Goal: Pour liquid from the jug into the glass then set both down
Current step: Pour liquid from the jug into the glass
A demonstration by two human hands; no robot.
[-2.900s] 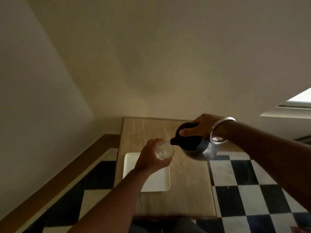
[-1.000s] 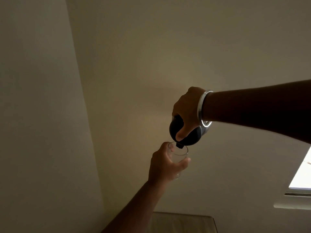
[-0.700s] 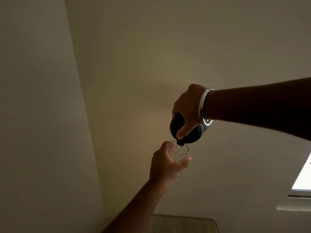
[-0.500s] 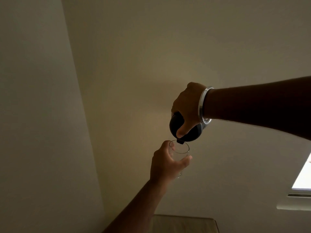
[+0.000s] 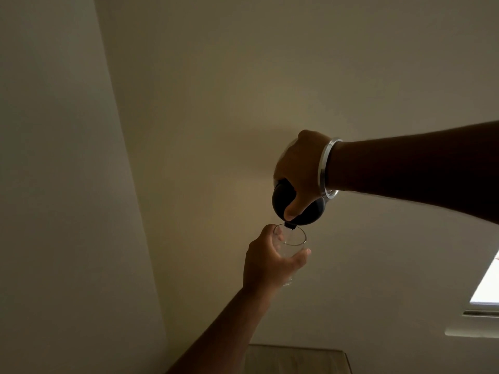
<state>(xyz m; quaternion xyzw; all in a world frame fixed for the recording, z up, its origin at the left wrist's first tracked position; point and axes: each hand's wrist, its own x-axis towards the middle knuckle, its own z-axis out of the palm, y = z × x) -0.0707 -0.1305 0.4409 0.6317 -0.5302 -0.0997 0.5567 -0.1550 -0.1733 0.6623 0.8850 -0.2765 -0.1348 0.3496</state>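
My left hand grips a clear glass, held upright in the air in front of the wall. Just above it my right hand, with a metal bangle on the wrist, holds a dark jug tipped steeply down. The jug's black spout sits at the glass's rim, and a thin stream seems to run into the glass. Most of the jug's body is hidden behind my right hand.
A wooden table top shows only at the bottom edge, far below both hands. Plain walls meet in a corner at the left. A bright window with its sill is at the lower right.
Since 2.9 s ago the view has swung up from the table to the wall. Over the last second jug and glass have barely moved, the jug staying tipped over the glass.
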